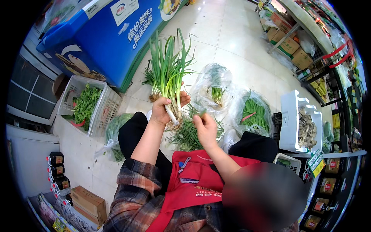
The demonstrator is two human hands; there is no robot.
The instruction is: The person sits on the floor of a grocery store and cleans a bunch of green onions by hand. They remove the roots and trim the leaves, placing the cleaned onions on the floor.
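Note:
My left hand grips a bunch of green onions near its white, rooted ends, leaves pointing away from me. To the right of the roots, my right hand has its fingers pinched on a small green piece of leaf. Loose green trimmings lie in a pile on the floor below both hands. Another bunch of green onions with brown roots rests on the floor, partly behind the held bunch. Beyond my right hand, a clear plastic bag holds more thin green onions.
A blue chest freezer stands at upper left, near a plastic crate of leafy greens. Bagged greens lie left of my knee. To the right are a bag of long green vegetables, a white foam box of mushrooms and store shelving.

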